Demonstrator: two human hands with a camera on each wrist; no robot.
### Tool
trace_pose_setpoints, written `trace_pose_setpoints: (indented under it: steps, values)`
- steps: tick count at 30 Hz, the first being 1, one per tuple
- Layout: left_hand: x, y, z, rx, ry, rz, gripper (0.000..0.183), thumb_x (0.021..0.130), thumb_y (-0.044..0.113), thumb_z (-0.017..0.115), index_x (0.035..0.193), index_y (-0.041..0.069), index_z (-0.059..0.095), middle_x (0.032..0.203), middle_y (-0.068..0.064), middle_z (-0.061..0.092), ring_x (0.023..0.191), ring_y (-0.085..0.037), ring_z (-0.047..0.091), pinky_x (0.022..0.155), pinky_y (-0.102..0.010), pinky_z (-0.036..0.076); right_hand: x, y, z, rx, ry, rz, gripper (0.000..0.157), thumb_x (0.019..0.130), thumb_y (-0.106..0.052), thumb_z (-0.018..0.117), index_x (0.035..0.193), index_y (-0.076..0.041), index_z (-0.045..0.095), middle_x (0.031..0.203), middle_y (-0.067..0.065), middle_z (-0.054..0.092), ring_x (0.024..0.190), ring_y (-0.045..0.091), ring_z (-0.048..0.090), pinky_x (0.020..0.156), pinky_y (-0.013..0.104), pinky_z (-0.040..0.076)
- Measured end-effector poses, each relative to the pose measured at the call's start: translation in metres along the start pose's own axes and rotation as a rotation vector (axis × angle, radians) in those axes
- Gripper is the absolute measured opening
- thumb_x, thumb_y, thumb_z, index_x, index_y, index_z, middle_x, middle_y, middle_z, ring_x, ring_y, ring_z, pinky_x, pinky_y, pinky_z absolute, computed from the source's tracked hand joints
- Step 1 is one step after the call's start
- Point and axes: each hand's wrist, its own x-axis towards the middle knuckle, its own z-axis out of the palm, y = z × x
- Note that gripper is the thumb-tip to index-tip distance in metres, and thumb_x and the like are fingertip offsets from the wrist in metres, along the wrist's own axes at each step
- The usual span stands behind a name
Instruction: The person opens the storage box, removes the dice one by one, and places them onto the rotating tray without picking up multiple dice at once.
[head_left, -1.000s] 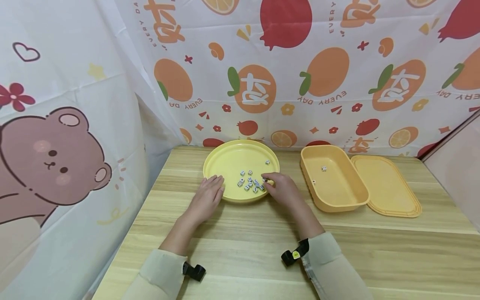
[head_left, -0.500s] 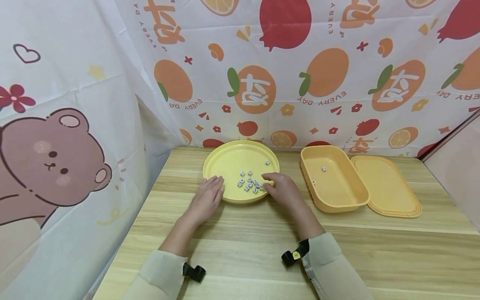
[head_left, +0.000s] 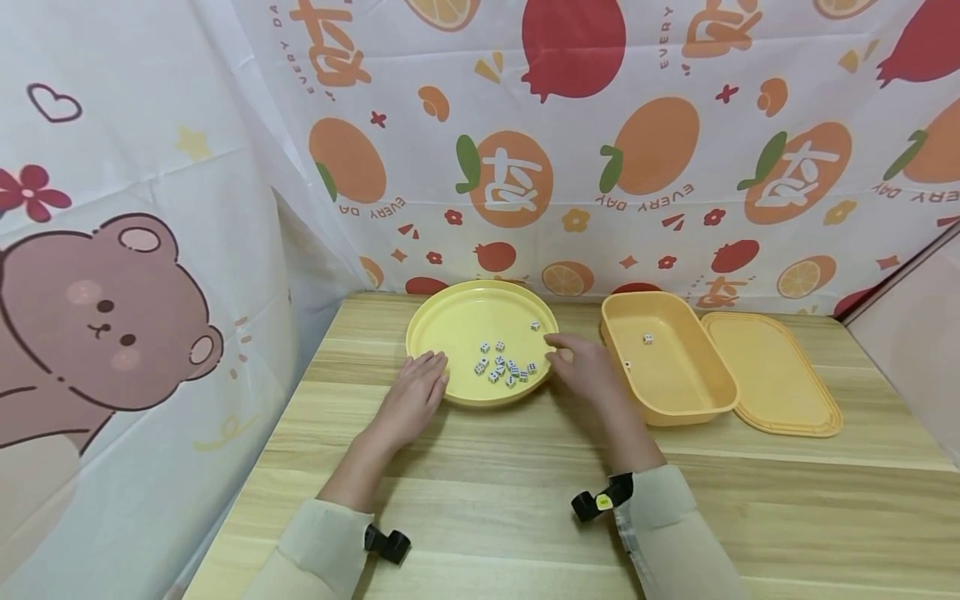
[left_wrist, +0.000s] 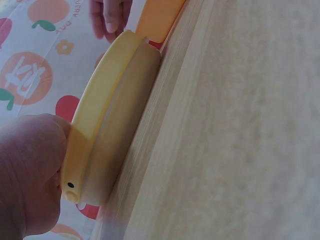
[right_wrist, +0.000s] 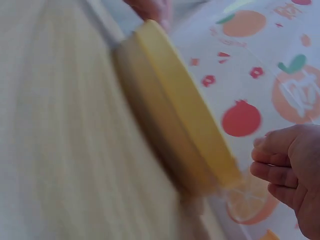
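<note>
A round yellow tray (head_left: 457, 321) holds several white dice (head_left: 500, 369) with dark pips, mostly clustered in its front right part. One lone die (head_left: 535, 325) lies near the right rim. My left hand (head_left: 412, 392) rests at the tray's front left, its fingers laid over the rim. Just outside the right rim is my right hand (head_left: 588, 371), index finger and thumb pointing at the tray with a gap between them. In the right wrist view the other fingers (right_wrist: 280, 175) curl inward and hide the palm; I cannot tell whether a die is inside.
An orange rectangular box (head_left: 686, 392) stands open right of the tray, with a die (head_left: 648, 339) on its floor. Its flat lid (head_left: 787, 375) lies to its right on the wooden table (head_left: 495, 500). A fruit-printed cloth (head_left: 585, 167) hangs close behind.
My right hand has drawn back to the right, from over the tray's right edge to outside it. A die near that edge now shows. My left hand has stayed in place.
</note>
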Motion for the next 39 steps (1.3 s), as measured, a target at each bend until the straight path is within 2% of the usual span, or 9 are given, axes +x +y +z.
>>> trace_pose_setpoints:
  steps: [2, 9, 16, 20, 25, 28, 33, 39]
  values:
    - [0.000, 0.000, 0.000, 0.000, 0.000, 0.000, 0.045, 0.107, 0.024, 0.040, 0.142, -0.003, 0.048, 0.151, -0.017, 0.045, 0.145, -0.034, 0.033, 0.123, -0.053, 0.015, 0.000, 0.004, -0.010, 0.024, 0.026, 0.024, 0.031, 0.093, -0.016, 0.068, 0.123, -0.009, 0.069, 0.121, 0.009, 0.071, 0.117, 0.029, 0.064, 0.102, 0.047, 0.050]
    - [0.001, -0.001, 0.001, 0.004, 0.001, -0.001, 0.045, 0.107, 0.024, 0.040, 0.142, -0.003, 0.048, 0.150, -0.017, 0.045, 0.145, -0.034, 0.033, 0.123, -0.053, 0.015, -0.001, 0.028, -0.041, 0.081, 0.121, 0.100, 0.027, 0.094, -0.016, 0.066, 0.120, -0.007, 0.070, 0.118, 0.013, 0.071, 0.116, 0.032, 0.063, 0.102, 0.051, 0.049]
    - [0.001, -0.001, 0.001, 0.000, 0.001, 0.001, 0.046, 0.107, 0.025, 0.040, 0.142, -0.003, 0.048, 0.150, -0.017, 0.045, 0.145, -0.034, 0.033, 0.123, -0.054, 0.015, -0.005, 0.052, -0.061, 0.082, 0.122, 0.211, 0.029, 0.095, -0.014, 0.065, 0.122, -0.004, 0.068, 0.117, 0.017, 0.070, 0.114, 0.034, 0.063, 0.101, 0.051, 0.049]
    - [0.002, -0.002, 0.002, 0.003, 0.000, 0.002, 0.046, 0.107, 0.025, 0.039, 0.142, -0.004, 0.048, 0.150, -0.018, 0.045, 0.145, -0.034, 0.033, 0.123, -0.054, 0.015, -0.009, 0.064, -0.068, 0.030, 0.036, 0.270, 0.032, 0.095, -0.009, 0.063, 0.125, 0.001, 0.065, 0.120, 0.021, 0.067, 0.115, 0.037, 0.062, 0.100, 0.052, 0.049]
    - [0.002, -0.001, 0.002, 0.003, 0.001, 0.004, 0.046, 0.107, 0.025, 0.039, 0.142, -0.004, 0.048, 0.150, -0.018, 0.045, 0.145, -0.034, 0.033, 0.123, -0.053, 0.015, -0.012, 0.075, -0.071, -0.027, -0.162, 0.376, 0.037, 0.098, -0.013, 0.059, 0.132, 0.000, 0.059, 0.132, 0.023, 0.059, 0.125, 0.040, 0.053, 0.107, 0.055, 0.042]
    - [0.002, -0.001, 0.002, 0.003, 0.002, 0.003, 0.046, 0.107, 0.025, 0.039, 0.142, -0.003, 0.048, 0.150, -0.017, 0.045, 0.145, -0.034, 0.033, 0.123, -0.053, 0.015, -0.013, 0.078, -0.069, -0.052, -0.264, 0.398, 0.037, 0.098, -0.009, 0.053, 0.134, -0.002, 0.058, 0.135, 0.023, 0.057, 0.128, 0.040, 0.049, 0.109, 0.057, 0.039]
    - [0.002, -0.001, 0.002, 0.004, 0.002, 0.004, 0.045, 0.107, 0.024, 0.040, 0.142, -0.003, 0.048, 0.150, -0.017, 0.045, 0.145, -0.033, 0.033, 0.123, -0.053, 0.015, -0.012, 0.083, -0.063, -0.093, -0.302, 0.363, 0.037, 0.093, 0.000, 0.050, 0.126, -0.006, 0.066, 0.124, 0.019, 0.062, 0.115, 0.034, 0.053, 0.098, 0.050, 0.044]
    - [0.001, -0.001, 0.002, 0.002, 0.003, 0.006, 0.045, 0.107, 0.024, 0.040, 0.142, -0.004, 0.048, 0.150, -0.018, 0.045, 0.145, -0.034, 0.033, 0.123, -0.054, 0.015, -0.012, 0.083, -0.062, -0.074, -0.308, 0.395, 0.035, 0.088, 0.004, 0.052, 0.116, -0.007, 0.070, 0.110, 0.015, 0.065, 0.100, 0.030, 0.056, 0.088, 0.043, 0.045]
